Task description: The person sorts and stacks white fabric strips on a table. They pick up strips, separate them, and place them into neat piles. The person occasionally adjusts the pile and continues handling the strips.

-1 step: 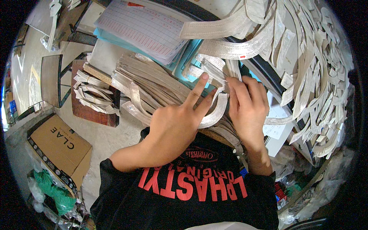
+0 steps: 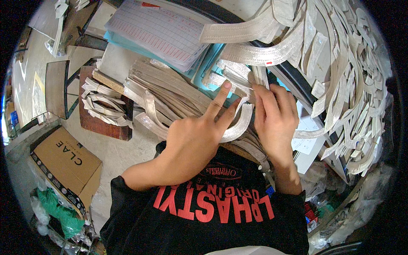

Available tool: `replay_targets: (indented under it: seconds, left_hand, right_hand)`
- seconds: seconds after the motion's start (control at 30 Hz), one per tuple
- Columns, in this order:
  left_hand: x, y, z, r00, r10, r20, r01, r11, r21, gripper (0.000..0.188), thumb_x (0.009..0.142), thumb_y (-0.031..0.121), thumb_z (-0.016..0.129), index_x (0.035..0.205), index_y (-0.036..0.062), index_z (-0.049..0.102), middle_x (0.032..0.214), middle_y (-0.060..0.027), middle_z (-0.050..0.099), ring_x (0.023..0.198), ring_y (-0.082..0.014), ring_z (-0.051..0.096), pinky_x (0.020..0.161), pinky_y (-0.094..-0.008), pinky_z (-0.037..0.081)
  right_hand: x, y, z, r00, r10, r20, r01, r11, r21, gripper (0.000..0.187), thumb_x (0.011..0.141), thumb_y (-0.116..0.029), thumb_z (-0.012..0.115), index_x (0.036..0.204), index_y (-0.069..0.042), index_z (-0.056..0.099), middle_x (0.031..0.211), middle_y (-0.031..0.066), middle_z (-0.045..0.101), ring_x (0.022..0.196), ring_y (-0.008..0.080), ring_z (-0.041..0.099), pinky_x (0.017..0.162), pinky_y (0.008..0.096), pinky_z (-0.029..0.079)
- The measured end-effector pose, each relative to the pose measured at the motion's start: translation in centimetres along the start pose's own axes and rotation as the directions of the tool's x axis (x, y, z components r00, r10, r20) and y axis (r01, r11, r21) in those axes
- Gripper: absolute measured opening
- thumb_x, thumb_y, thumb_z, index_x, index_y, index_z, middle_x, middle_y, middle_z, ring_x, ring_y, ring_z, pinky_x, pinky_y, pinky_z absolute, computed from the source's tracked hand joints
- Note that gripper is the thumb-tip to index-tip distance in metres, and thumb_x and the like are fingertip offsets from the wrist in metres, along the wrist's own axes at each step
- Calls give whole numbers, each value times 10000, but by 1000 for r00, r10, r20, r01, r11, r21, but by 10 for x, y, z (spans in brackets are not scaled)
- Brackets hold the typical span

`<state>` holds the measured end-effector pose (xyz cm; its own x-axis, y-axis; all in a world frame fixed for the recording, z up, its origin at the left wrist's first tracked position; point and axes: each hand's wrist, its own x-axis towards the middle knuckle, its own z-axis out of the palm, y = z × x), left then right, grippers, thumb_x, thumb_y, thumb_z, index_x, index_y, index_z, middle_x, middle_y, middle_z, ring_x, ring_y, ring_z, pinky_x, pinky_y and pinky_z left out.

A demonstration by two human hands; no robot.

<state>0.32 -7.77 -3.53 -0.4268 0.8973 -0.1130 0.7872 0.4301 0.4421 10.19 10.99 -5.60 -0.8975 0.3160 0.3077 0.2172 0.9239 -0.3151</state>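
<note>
My left hand (image 2: 193, 138) reaches in over a curved, stitched whitish strip (image 2: 240, 127). Its index finger is stretched out, and another finger lies along the strip; the remaining fingers are curled and partly hidden around it. Beside the strip's upper end, my right hand (image 2: 276, 111) has its thumb and index finger pinched together. A thin white line shows at those fingertips, but what they grip is too small to make out. Just beyond the hands lie short shiny strip pieces (image 2: 233, 68). A bundle of flat beige strips (image 2: 163, 89) stretches to the left hand's far side.
Printed sheets (image 2: 153, 32) lie on blue folders at the back. Many whitish strips (image 2: 335, 85) hang in a heap along the right. To the left, a brown wooden stool (image 2: 104, 126) carries bundled strips, and a cardboard box (image 2: 68, 159) stands lower down near a green bag (image 2: 61, 212).
</note>
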Motion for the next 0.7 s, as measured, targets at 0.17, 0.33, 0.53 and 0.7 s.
replay_targets:
  seconds: [0.17,0.33,0.53,0.7]
  left_hand:
    - [2,-3,-1,1000,13,-5,-13,1000,-2,597,888,82,616,1481,147,606,1657,-207,440,593,-281,739,500,-380,587]
    - [3,-2,-2,1000,11,1,-11,1000,-8,594,888,84,615,1479,143,607,1646,-217,451,598,-288,744,507,-385,593]
    - [3,-2,-1,1000,-1,-2,1,1000,-7,598,892,84,612,1485,157,609,1651,-197,454,607,-299,746,515,-395,594]
    - [3,-2,-2,1000,-2,2,2,1000,-28,608,895,79,606,1497,166,604,1653,-188,456,616,-299,746,516,-394,591]
  right_hand:
    - [3,2,2,1000,5,-20,-6,1000,-21,243,891,-17,772,1120,-94,747,1022,120,699,907,327,690,784,431,558]
    - [4,2,3,999,26,-29,-26,999,-33,221,904,-30,774,1115,-93,745,1006,124,709,900,333,699,783,431,560]
    - [4,2,3,999,23,-37,-24,999,-24,208,909,-35,775,1108,-89,741,994,125,713,891,329,703,781,429,560]
    - [5,2,2,999,15,-39,-15,1000,-25,222,904,-32,776,1115,-90,741,995,120,713,896,326,704,782,428,560]
